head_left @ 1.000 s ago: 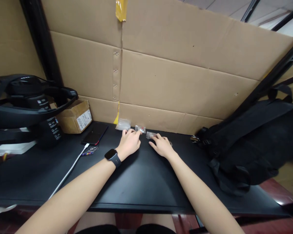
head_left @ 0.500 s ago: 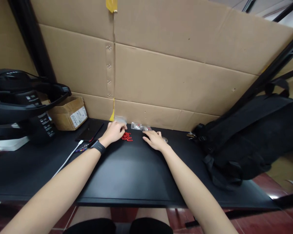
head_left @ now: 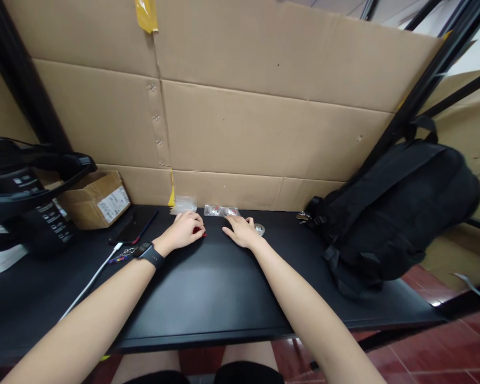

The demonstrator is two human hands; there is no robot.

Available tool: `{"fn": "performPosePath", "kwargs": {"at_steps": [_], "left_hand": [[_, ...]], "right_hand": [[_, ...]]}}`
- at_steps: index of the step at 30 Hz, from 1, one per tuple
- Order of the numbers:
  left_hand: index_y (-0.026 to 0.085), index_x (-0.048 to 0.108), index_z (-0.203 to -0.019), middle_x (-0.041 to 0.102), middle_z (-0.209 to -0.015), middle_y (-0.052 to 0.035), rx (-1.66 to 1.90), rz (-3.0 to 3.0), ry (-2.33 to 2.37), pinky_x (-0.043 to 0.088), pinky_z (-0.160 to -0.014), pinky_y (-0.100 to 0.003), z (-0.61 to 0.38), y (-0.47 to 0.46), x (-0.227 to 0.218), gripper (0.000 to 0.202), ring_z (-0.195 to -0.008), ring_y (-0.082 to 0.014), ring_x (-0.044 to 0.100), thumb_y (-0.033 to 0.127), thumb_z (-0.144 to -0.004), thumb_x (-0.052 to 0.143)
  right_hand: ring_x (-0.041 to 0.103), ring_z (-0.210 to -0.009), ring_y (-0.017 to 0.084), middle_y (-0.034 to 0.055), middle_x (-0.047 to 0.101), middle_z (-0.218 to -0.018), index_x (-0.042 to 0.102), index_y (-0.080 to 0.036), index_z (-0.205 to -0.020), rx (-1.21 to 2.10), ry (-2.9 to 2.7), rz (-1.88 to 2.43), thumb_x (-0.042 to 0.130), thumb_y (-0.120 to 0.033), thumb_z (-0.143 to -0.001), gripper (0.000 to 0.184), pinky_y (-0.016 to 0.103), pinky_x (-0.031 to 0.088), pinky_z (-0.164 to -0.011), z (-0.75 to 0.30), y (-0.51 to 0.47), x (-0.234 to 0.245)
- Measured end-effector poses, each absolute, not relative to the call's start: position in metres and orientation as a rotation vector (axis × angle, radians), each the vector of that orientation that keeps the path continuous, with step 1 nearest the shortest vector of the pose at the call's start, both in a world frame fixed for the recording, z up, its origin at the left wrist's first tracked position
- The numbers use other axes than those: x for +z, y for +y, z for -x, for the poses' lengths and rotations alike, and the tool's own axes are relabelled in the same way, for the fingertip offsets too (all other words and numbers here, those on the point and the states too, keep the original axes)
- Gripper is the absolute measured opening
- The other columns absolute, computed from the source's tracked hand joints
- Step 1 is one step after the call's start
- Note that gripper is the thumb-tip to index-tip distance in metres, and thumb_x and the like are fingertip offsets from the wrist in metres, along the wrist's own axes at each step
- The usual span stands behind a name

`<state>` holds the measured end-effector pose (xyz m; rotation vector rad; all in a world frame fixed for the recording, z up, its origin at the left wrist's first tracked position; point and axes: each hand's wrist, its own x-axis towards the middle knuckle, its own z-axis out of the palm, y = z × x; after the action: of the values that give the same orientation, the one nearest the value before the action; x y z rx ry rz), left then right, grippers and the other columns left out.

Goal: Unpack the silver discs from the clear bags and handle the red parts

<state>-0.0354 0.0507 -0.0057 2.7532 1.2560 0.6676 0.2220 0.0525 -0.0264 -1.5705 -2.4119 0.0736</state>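
My left hand (head_left: 185, 230), with a dark watch (head_left: 149, 255) on its wrist, is curled over small red looped pieces (head_left: 200, 233) that look like paper clips. Only a little of the red shows beside the thumb; the rest is hidden under the fingers. My right hand (head_left: 242, 231) lies on the black table, fingers apart and holding nothing. Its fingertips come close to two small clear bags with red bits inside, the left bag (head_left: 213, 210) and the right bag (head_left: 231, 211). A roll of clear tape (head_left: 260, 229) is just beyond its outer side.
Clear plastic bags (head_left: 184, 204) lie behind my left hand, against the cardboard wall (head_left: 264, 133). To the left are a phone (head_left: 134, 226), a white cable (head_left: 90, 282), keys (head_left: 122, 256), a cardboard box (head_left: 92, 200) and a black bottle (head_left: 50, 221). A black backpack (head_left: 388, 213) stands right.
My left hand has moved down over the red pieces, covering most of them and uncovering the clear bags behind. My right hand stays flat in about the same place. The camera view has shifted.
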Motion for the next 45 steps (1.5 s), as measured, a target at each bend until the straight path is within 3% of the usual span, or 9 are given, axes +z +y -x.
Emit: {"fn": "performPosePath", "kwargs": {"at_steps": [6,11,15,19,21,25,30,37,45], "left_hand": [[0.026,0.079,-0.086,0.070,-0.106,-0.0058,0.612,-2.781,1.257,0.036,-0.096,-0.044,0.035,0.052,-0.009,0.018,-0.110,-0.0263,0.057,0.031,-0.087,0.061],[0.026,0.078,-0.086,0.071,-0.107,-0.0058,0.558,-2.776,1.305,0.036,-0.095,-0.043,0.033,0.050,-0.009,0.014,-0.111,-0.0265,0.056,0.028,-0.086,0.063],[0.023,0.073,-0.083,0.071,-0.100,-0.0056,0.578,-2.831,1.286,0.034,-0.092,-0.042,0.028,0.041,-0.008,0.018,-0.110,-0.0259,0.055,0.025,-0.092,0.057],[0.021,0.070,-0.082,0.070,-0.096,-0.0051,0.605,-2.890,1.224,0.032,-0.091,-0.041,0.019,0.030,-0.005,0.018,-0.110,-0.0248,0.054,0.022,-0.094,0.056],[0.022,0.070,-0.082,0.070,-0.095,-0.0040,0.590,-2.884,1.188,0.031,-0.091,-0.040,0.015,0.026,-0.004,0.014,-0.108,-0.0239,0.054,0.021,-0.092,0.060],[0.022,0.067,-0.082,0.068,-0.095,-0.0034,0.544,-2.886,1.132,0.031,-0.087,-0.038,0.010,0.020,-0.007,0.013,-0.104,-0.0231,0.053,0.021,-0.092,0.061],[0.019,0.061,-0.085,0.066,-0.095,-0.0062,0.514,-2.956,1.160,0.031,-0.085,-0.039,0.007,0.014,-0.013,0.016,-0.098,-0.0230,0.053,0.019,-0.097,0.050],[0.019,0.055,-0.087,0.066,-0.094,-0.0053,0.626,-2.970,1.049,0.030,-0.083,-0.038,-0.001,0.011,-0.005,0.018,-0.098,-0.0213,0.055,0.018,-0.100,0.044],[0.022,0.066,-0.090,0.073,-0.096,-0.0026,0.894,-2.788,1.174,0.029,-0.087,-0.039,0.001,0.014,-0.001,0.014,-0.105,-0.0209,0.060,0.020,-0.097,0.054]], "right_hand": [[0.037,-0.143,0.033,0.0167,0.039,-0.159,0.039,-0.026,-0.151,0.119,-2.404,1.580,0.038,-0.056,-0.101,0.058,0.057,0.029,-0.107,-0.214,0.055,-0.026],[0.044,-0.136,0.029,0.0144,0.047,-0.152,0.052,-0.025,-0.141,0.003,-2.368,1.487,0.046,-0.040,-0.100,0.044,0.049,0.031,-0.106,-0.228,0.053,-0.014],[0.051,-0.126,0.032,0.0152,0.058,-0.136,0.061,-0.022,-0.131,-0.063,-2.214,1.672,0.059,-0.031,-0.090,0.042,0.050,0.034,-0.103,-0.260,0.051,-0.003],[0.060,-0.113,0.028,0.0133,0.062,-0.125,0.067,-0.020,-0.122,0.253,-2.215,1.647,0.077,-0.033,-0.074,0.051,0.040,0.045,-0.096,-0.302,0.051,-0.003],[0.065,-0.101,0.023,0.0103,0.066,-0.117,0.069,-0.019,-0.119,0.460,-2.238,1.494,0.081,-0.028,-0.069,0.052,0.034,0.049,-0.091,-0.320,0.052,-0.005],[0.066,-0.088,0.020,0.0079,0.071,-0.109,0.071,-0.018,-0.114,0.578,-2.128,1.474,0.084,-0.026,-0.064,0.052,0.032,0.052,-0.084,-0.339,0.058,-0.010],[0.066,-0.081,0.018,0.0080,0.075,-0.101,0.073,-0.016,-0.109,0.696,-2.122,1.405,0.084,-0.033,-0.065,0.048,0.031,0.053,-0.079,-0.345,0.066,-0.015],[0.069,-0.081,0.020,0.0073,0.077,-0.099,0.075,-0.019,-0.102,0.618,-2.129,1.400,0.084,-0.038,-0.064,0.044,0.032,0.054,-0.077,-0.346,0.064,-0.010],[0.072,-0.084,0.023,0.0058,0.077,-0.090,0.074,-0.022,-0.100,0.309,-2.013,1.268,0.078,-0.037,-0.073,0.031,0.033,0.053,-0.071,-0.307,0.056,-0.002]]}}
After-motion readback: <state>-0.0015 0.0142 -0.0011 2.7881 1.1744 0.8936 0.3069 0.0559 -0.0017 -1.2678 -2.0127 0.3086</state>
